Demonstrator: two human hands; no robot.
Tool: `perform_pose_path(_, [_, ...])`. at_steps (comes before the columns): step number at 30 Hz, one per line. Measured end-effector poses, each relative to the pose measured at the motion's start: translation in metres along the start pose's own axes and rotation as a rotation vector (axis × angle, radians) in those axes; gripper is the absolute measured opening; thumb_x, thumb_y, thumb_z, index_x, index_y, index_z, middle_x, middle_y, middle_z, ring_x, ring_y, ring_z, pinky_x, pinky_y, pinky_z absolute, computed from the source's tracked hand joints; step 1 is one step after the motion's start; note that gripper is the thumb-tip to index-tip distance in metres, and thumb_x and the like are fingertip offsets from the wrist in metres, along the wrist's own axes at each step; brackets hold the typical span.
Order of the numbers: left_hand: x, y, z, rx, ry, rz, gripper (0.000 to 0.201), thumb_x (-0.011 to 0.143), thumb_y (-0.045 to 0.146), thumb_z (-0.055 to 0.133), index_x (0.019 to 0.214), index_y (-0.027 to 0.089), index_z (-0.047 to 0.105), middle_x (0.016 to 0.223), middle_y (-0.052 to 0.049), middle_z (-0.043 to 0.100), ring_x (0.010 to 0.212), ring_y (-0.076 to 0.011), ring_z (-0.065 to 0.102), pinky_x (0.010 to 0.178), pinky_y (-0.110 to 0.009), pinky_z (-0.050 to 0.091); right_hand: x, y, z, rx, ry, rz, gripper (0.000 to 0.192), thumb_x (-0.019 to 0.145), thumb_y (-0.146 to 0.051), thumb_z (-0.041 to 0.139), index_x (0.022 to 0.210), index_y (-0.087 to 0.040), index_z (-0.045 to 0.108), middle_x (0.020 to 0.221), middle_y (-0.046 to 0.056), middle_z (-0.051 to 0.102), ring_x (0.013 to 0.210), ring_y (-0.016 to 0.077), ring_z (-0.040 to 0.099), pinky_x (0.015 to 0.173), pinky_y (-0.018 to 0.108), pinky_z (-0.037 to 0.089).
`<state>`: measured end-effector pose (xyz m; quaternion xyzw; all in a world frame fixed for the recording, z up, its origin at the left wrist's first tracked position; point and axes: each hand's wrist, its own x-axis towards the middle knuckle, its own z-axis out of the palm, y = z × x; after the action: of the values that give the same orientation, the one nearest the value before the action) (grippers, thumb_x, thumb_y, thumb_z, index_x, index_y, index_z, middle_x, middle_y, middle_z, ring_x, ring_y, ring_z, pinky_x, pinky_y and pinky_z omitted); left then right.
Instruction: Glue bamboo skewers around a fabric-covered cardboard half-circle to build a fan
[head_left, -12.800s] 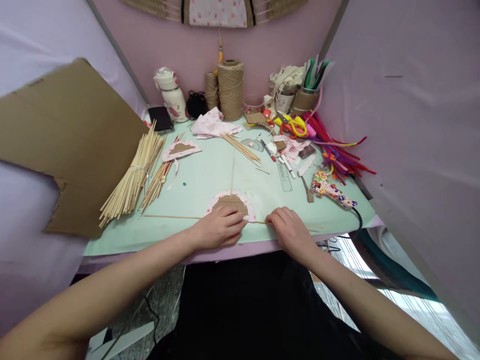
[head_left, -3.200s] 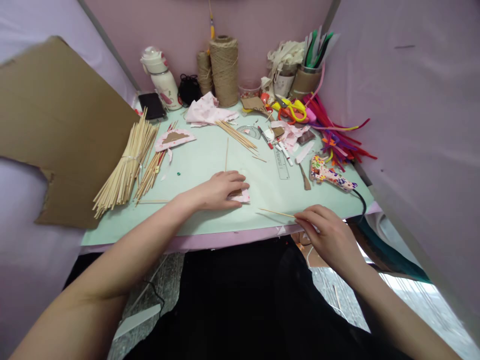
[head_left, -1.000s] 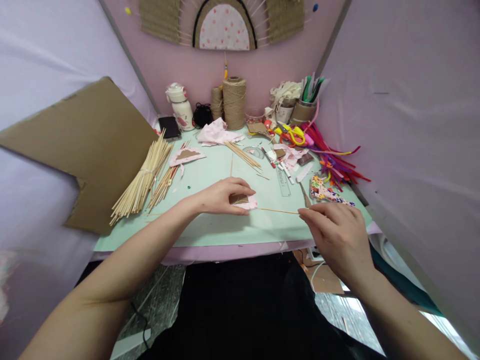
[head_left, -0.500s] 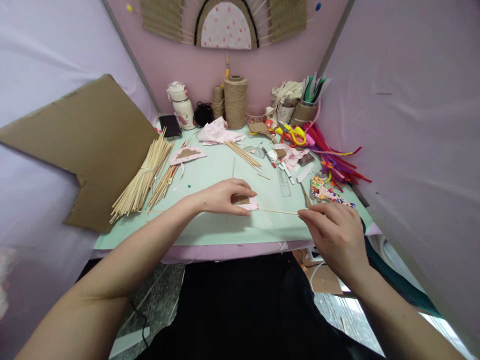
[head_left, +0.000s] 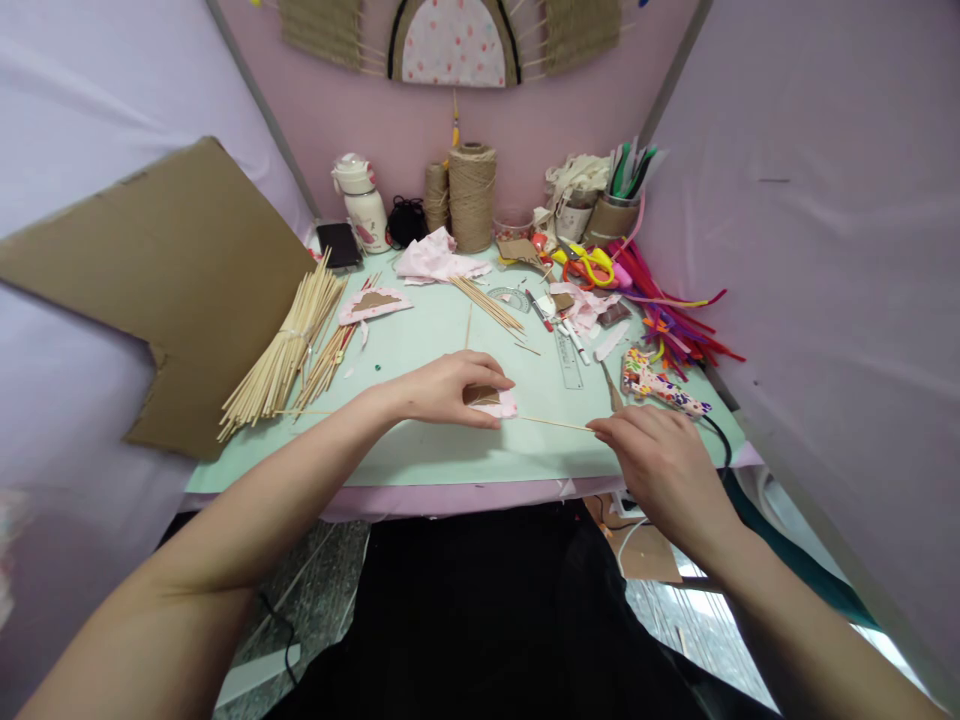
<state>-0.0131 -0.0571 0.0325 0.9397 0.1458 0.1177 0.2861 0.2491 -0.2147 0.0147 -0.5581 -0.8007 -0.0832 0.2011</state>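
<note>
My left hand (head_left: 457, 390) arches over a small piece of cardboard edged with pink spotted fabric (head_left: 506, 403), its thumb and fingers closed about the piece on the tabletop. Part of the piece is hidden under the palm. To the right, my right hand (head_left: 652, 450) pinches the end of a thin bamboo stick (head_left: 555, 423) between thumb and fingertips. That stick lies almost level, and its other end reaches the fabric edge. Another thin stick (head_left: 469, 328) points away from the piece, beyond my left hand.
A bundle of bamboo sticks (head_left: 289, 350) and a large cardboard sheet (head_left: 187, 270) are at left. Twine spools (head_left: 472, 200) and a white bottle (head_left: 366, 208) stand at the back. Scissors (head_left: 596, 265), pipe cleaners (head_left: 660, 290) and a patterned glue gun (head_left: 660, 382) lie at right.
My right hand has shifted slightly left with the stick still pinched. My left hand stays on the fabric-edged piece. The view has tilted slightly.
</note>
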Motion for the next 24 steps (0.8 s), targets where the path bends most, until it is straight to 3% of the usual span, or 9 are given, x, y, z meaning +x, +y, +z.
perform_pose_path(4, [0.0, 0.0, 0.002, -0.012, -0.015, 0.013, 0.045, 0.081, 0.045, 0.07, 0.118, 0.019, 0.067, 0.118, -0.013, 0.064, 0.107, -0.0242, 0.061, 0.095, -0.036, 0.046, 0.003, 0.009, 0.004, 0.092, -0.051, -0.002, 0.022, 0.097, -0.019, 0.045, 0.09, -0.02, 0.066, 0.078, 0.004, 0.066, 0.078, 0.0197, 0.06, 0.072, 0.033, 0.037])
perform_pose_path(9, [0.001, 0.003, 0.002, -0.043, -0.04, 0.016, 0.044, 0.082, 0.042, 0.069, 0.118, 0.017, 0.066, 0.116, -0.013, 0.064, 0.105, -0.0232, 0.062, 0.094, -0.036, 0.046, 0.007, 0.013, 0.008, 0.24, 0.025, 0.042, 0.017, 0.095, -0.026, 0.054, 0.084, -0.02, 0.066, 0.075, 0.003, 0.062, 0.073, 0.0184, 0.058, 0.066, 0.031, 0.039])
perform_pose_path(15, [0.003, 0.005, 0.003, -0.068, -0.064, 0.02, 0.043, 0.082, 0.042, 0.07, 0.118, 0.018, 0.066, 0.115, -0.013, 0.065, 0.104, -0.0228, 0.062, 0.093, -0.035, 0.047, 0.008, 0.011, 0.009, 0.239, 0.084, 0.081, 0.014, 0.092, -0.024, 0.058, 0.079, -0.02, 0.064, 0.075, 0.003, 0.059, 0.075, 0.019, 0.054, 0.069, 0.032, 0.04])
perform_pose_path(24, [0.002, 0.004, 0.005, -0.056, -0.047, 0.01, 0.043, 0.081, 0.042, 0.071, 0.117, 0.019, 0.067, 0.114, -0.012, 0.064, 0.103, -0.0229, 0.062, 0.094, -0.036, 0.046, 0.007, 0.01, 0.011, 0.23, -0.086, 0.031, 0.025, 0.098, -0.026, 0.046, 0.085, -0.02, 0.067, 0.075, 0.005, 0.063, 0.074, 0.0192, 0.057, 0.067, 0.033, 0.039])
